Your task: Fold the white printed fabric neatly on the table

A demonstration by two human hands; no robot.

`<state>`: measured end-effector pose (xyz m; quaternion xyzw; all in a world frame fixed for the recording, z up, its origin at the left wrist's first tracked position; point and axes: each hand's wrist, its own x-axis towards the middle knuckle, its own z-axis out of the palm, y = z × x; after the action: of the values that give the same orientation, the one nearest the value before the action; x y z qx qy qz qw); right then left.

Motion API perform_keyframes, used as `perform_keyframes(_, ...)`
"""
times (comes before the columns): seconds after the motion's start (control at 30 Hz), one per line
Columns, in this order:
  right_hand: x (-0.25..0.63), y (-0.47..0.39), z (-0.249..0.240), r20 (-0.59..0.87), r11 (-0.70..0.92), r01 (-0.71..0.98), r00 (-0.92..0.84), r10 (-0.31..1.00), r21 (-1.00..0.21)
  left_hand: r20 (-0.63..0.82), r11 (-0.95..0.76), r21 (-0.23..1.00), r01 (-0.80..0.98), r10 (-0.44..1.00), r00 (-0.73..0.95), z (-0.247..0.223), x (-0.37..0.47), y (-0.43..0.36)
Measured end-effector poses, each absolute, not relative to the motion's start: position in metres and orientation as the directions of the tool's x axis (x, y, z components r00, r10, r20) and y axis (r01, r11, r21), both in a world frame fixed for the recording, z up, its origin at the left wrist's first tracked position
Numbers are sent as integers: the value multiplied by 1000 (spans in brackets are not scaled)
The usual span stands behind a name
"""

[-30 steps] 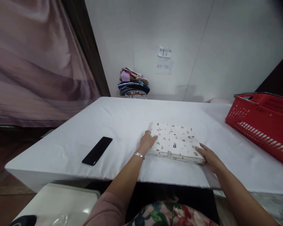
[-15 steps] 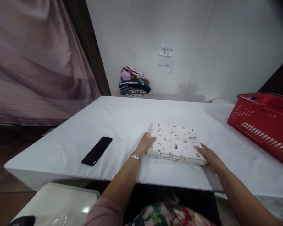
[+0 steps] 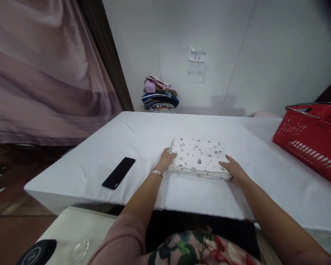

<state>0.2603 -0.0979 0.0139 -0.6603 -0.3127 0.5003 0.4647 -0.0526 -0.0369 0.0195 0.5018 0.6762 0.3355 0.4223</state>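
A folded white cloth with small printed figures lies flat on the white-covered table. My left hand, with a silver bracelet at the wrist, grips the cloth's left edge, thumb on top. At the right edge my right hand holds the cloth the same way, its thumb on the upper layer and the other fingers along the side. Several layers show along the near fold.
A black phone lies on the table at the left. At the right stands a red basket. A stack of folded fabrics is behind the table's far edge. A white surface with a black round object is at lower left.
The cloth and both hands have moved slightly away from me and to the left on the table. The view has shifted a little; both hands keep their hold.
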Motion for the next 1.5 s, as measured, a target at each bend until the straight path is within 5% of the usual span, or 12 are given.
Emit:
perform_keyframes(0.23, 270, -112, 11, -287, -354, 132, 363, 887, -926, -266, 252, 906, 341, 964, -4, 16, -65, -53)
perform_keyframes(0.33, 275, -123, 6, -86, -243, 381, 386, 919, -892, -190, 181, 920, 348, 982, -10, 14, -70, -65)
perform_keyframes(0.47, 279, -143, 2, 293, 19, 728, 251, 922, -685, -21, 61, 918, 393, 994, -106, 11, -70, -84)
perform_keyframes(0.63, 273, -161, -1, 498, 298, 802, -1, 867, -517, 269, -217, 802, 556, 963, -12, 16, -73, -107)
perform_keyframes(0.83, 269, -160, -5, 439, 341, 850, -148, 886, -401, 335, -439, 600, 669, 897, 288, 23, -77, -115)
perform_keyframes(1.1, 266, -155, -4, 417, 351, 868, -191, 889, -351, 281, -502, 507, 701, 865, 415, 23, -82, -110)
perform_keyframes(1.5, 264, -157, -11, 452, 340, 859, -147, 880, -383, 211, -435, 551, 712, 898, 386, 37, -74, -105)
